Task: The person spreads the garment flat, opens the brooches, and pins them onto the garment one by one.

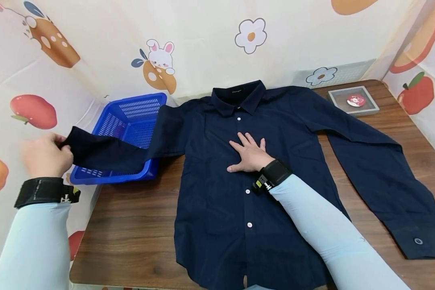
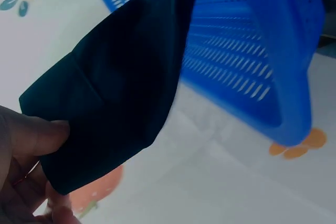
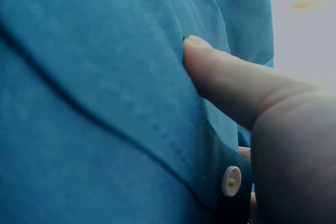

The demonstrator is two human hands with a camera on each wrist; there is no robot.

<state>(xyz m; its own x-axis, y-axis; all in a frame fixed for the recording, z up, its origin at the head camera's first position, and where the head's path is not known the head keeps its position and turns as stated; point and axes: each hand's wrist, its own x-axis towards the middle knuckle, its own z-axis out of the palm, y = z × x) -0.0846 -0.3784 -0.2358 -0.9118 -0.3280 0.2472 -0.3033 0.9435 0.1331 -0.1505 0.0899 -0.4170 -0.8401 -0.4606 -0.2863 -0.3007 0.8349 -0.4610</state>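
Apparently, I am at the straightening-out step: the dark shirt (image 1: 212, 193) lies front up on the tabletop (image 1: 130, 233), and the left hand (image 1: 47, 155) pinches the cuff end of its left-hand sleeve (image 1: 106, 153), holding it out over the blue basket (image 1: 110, 179). The right hand (image 1: 251, 155) lies flat on the chest with fingers spread, gripping nothing, and I take it to be anchoring the cloth. As I judge it, the next move calls for a secure pinch, steady pressure from that palm, and care that the sleeve does not snag on the basket's rim; whether it touches the rim, I cannot tell. From the head view I get the whole layout, including the other sleeve (image 1: 377, 177) stretched along the tabletop, but the left hand is blurred there. The left wrist view settles that grip, with the thumb on the cuff's near face and fingers behind. The right wrist view brings the thumb and a white button (image 3: 231, 181) up close, though the other fingers are mostly hidden.
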